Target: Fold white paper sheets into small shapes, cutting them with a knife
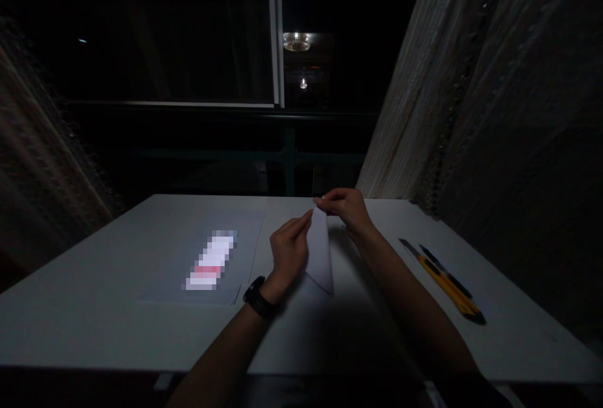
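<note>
White paper (319, 248) is pinched at its far tip by the right hand (347, 210), its left edge held in the left hand's (289, 250) fingers, over the table (94, 307); folding looks partway, a slanted flap made, the tip seemingly unfinished.

The folded paper (319, 248) on my table (94, 307) has my left hand (289, 251) at its left edge and my right hand (346, 210) at its far tip. To its left, a screen (211, 260) lies on a paper sheet (245, 241); right of my right forearm, a pen (445, 270) lies just beyond a utility knife (447, 286). Behind the table, a window frame (277, 37) stands between the left curtain (51, 138) and the right curtain (414, 81).
</note>
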A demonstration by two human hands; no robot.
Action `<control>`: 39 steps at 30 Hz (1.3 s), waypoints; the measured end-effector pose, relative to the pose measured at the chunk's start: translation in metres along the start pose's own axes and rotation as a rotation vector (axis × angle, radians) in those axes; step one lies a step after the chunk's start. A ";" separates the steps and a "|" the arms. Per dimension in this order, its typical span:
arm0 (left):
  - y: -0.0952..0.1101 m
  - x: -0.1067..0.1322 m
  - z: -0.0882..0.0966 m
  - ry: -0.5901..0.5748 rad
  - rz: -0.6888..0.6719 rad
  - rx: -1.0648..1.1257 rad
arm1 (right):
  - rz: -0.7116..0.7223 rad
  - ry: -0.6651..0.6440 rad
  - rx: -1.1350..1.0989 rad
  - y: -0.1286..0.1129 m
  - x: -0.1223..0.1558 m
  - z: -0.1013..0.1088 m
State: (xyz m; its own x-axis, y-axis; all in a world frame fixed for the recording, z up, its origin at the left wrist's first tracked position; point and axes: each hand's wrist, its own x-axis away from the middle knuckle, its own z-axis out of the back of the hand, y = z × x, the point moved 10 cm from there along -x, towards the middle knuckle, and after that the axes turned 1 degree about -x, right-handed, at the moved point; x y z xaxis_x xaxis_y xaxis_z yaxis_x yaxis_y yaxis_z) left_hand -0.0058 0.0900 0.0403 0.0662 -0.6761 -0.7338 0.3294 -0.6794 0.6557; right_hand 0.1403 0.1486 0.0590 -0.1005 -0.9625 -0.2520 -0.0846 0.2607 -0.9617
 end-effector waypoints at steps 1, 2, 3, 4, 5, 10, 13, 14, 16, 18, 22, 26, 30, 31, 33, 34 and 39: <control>0.000 0.000 0.000 0.001 -0.001 0.003 | 0.002 -0.003 -0.003 0.000 0.000 0.000; 0.000 0.000 0.000 0.000 -0.003 0.009 | 0.003 -0.003 -0.004 -0.001 0.000 0.000; 0.001 0.000 -0.001 -0.003 -0.004 0.015 | 0.005 0.000 0.001 -0.001 0.000 0.001; 0.000 0.001 -0.001 -0.004 -0.001 0.021 | 0.012 0.003 0.012 -0.001 0.000 0.001; 0.000 0.001 -0.001 -0.003 0.006 0.025 | 0.024 0.006 0.029 -0.002 -0.001 0.002; -0.003 0.001 -0.002 -0.002 0.023 0.030 | 0.132 -0.001 0.137 -0.012 -0.001 0.002; -0.003 0.001 -0.001 0.006 0.009 0.018 | 0.153 -0.025 0.172 -0.014 -0.001 0.001; -0.002 0.001 -0.001 0.009 0.004 0.012 | 0.151 -0.047 0.186 -0.013 -0.001 -0.001; -0.002 0.001 -0.002 0.009 -0.006 0.005 | 0.151 -0.089 0.226 -0.013 -0.002 -0.004; 0.000 0.001 -0.002 0.001 -0.015 0.000 | 0.158 -0.099 0.267 -0.013 -0.002 -0.005; 0.001 0.001 -0.003 -0.008 -0.021 0.007 | 0.141 -0.076 0.266 -0.012 -0.002 -0.003; 0.001 0.002 -0.004 -0.017 -0.024 0.022 | 0.105 -0.047 0.226 -0.010 -0.001 -0.001; 0.002 0.002 -0.004 -0.015 -0.026 0.023 | 0.071 -0.049 0.177 -0.009 -0.001 -0.001; 0.002 0.002 -0.004 -0.011 -0.026 0.025 | 0.063 -0.046 0.168 -0.008 -0.001 -0.001; 0.003 0.002 -0.003 -0.007 -0.025 0.026 | 0.042 -0.045 0.152 -0.007 -0.001 -0.001; 0.002 0.002 -0.003 -0.007 -0.023 0.026 | 0.030 -0.047 0.144 -0.006 -0.001 -0.001; 0.002 0.001 -0.003 -0.014 -0.014 0.012 | -0.008 -0.045 0.100 -0.003 -0.002 0.000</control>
State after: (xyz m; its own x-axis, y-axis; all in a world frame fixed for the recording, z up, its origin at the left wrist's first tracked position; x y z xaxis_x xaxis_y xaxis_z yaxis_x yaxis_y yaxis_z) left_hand -0.0024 0.0888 0.0400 0.0481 -0.6707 -0.7402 0.3188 -0.6920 0.6477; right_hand 0.1407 0.1499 0.0623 -0.0553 -0.9675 -0.2467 0.0141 0.2463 -0.9691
